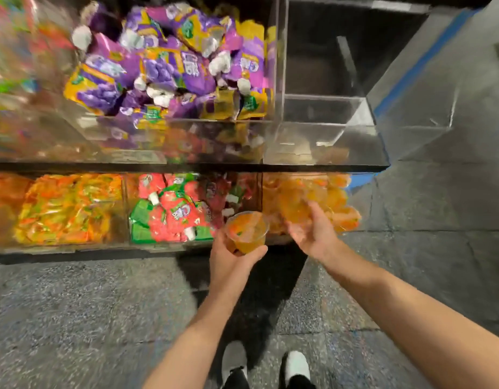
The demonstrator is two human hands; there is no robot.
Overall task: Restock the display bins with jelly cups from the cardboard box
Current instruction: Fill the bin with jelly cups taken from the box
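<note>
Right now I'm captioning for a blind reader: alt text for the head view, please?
A left hand holds an orange jelly cup before display bins while the right hand reaches into the lower right bin of orange cups. Purple pouches fill a bin above; the upper right bin looks empty.

Orange jelly cup upright, clear, lidded, near front of lower-right display bin; bin piled with blurred orange cups.
</note>
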